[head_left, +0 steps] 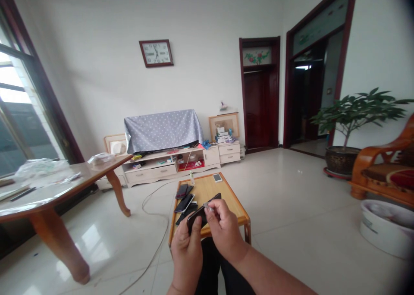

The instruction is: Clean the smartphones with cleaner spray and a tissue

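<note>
A dark smartphone (pixel 197 222) is held tilted above the small wooden table (pixel 233 200). My left hand (pixel 186 247) grips its near end, with the thumb along its face. My right hand (pixel 223 226) is closed, thumb and fingers pinching a small whitish piece (pixel 207 206) against the phone's face; too little of it shows to tell its kind. Several more phones (pixel 185 203) lie in a loose pile at the table's left side, partly hidden behind my hands. A white phone (pixel 217 178) lies alone near the far edge. A small clear bottle (pixel 192 178) stands at the far left.
A larger wooden table (pixel 74 183) with plastic bags stands at left. A cable (pixel 161 239) runs across the floor. Ahead is a low white cabinet (pixel 148 174) under a cloth-draped object (pixel 163 131). A white bucket (pixel 384 228), wooden armchair (pixel 371 161) and potted plant (pixel 343 161) stand at right.
</note>
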Demonstrator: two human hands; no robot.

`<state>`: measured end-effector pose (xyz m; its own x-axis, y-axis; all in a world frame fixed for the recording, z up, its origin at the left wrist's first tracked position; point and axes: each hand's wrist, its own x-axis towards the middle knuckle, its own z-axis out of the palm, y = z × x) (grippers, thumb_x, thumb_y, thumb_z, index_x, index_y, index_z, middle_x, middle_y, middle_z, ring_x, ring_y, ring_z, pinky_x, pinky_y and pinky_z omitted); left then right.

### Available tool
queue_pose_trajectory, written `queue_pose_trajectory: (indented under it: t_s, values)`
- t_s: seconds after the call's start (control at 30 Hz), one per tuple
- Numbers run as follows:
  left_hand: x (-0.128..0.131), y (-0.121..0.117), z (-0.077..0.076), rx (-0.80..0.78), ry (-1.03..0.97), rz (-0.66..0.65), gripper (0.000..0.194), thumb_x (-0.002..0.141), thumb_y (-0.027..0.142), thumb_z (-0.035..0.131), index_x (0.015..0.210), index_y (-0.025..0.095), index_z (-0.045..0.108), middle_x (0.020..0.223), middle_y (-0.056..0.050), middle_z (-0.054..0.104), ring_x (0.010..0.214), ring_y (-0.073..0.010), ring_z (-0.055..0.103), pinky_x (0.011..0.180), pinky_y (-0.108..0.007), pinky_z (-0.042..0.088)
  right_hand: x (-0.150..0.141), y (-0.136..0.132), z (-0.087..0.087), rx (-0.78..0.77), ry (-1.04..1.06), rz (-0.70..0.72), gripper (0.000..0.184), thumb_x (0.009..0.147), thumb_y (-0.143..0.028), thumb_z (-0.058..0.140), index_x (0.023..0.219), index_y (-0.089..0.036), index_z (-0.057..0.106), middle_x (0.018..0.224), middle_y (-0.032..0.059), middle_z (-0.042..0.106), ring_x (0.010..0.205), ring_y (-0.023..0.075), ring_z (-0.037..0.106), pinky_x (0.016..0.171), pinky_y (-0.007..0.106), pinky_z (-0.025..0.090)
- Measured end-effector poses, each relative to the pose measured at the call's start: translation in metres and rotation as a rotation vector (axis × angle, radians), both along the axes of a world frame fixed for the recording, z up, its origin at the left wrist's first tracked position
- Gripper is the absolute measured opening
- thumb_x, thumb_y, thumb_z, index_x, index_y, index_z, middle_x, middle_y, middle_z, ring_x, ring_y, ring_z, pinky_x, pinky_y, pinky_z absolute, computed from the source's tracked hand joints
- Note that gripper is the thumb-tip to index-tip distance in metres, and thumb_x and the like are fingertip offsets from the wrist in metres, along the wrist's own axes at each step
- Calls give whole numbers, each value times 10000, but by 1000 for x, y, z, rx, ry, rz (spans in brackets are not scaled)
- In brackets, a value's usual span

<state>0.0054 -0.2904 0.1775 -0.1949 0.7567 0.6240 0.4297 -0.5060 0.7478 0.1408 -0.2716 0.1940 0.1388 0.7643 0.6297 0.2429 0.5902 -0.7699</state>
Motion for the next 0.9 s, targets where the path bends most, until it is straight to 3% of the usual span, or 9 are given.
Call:
queue_pose_trajectory:
  t_s: [0.13,0.33,0.5,0.7,0.9]
  values:
    - [2,-3,8,-66,-92,17,346,929,465,599,1126,205,714,1069,-64,767,1008,-243,699,917,-369,542,7,10,3,-31,75,-120,211,978,-426,545,993,-227,610,811,24,694,704,174,645,649,256,468]
    - [3,-3,7,-106,-178,-46,374,914,487,607,1145,212,713,1154,-71,746,1081,-250,679,964,-361,520,-3,-4,0,40,-77,20,165,978,-369,547,983,-232,638,805,18,698,681,160,639,643,243,460]
    - [-1,-1,5,-115,-234,-47,398,901,509,618,1163,223,705,1167,-63,743,1108,-253,668,989,-346,495,6,12,-1,-28,60,-133,220,982,-427,531,956,-224,611,752,10,674,661,167,625,622,248,457]
    - [3,-3,6,-153,-309,-87,421,889,522,628,1153,204,707,1188,-74,734,1092,-255,671,971,-351,504,-1,5,-3,4,-40,-9,177,973,-401,550,956,-239,619,745,-6,670,636,155,617,609,240,445]
    - [-2,-6,8,-141,-326,-46,407,895,513,629,1155,209,707,1110,-52,754,1116,-256,658,1003,-350,483,14,19,0,18,6,-124,191,977,-405,537,996,-231,614,783,7,677,690,167,631,644,249,450]
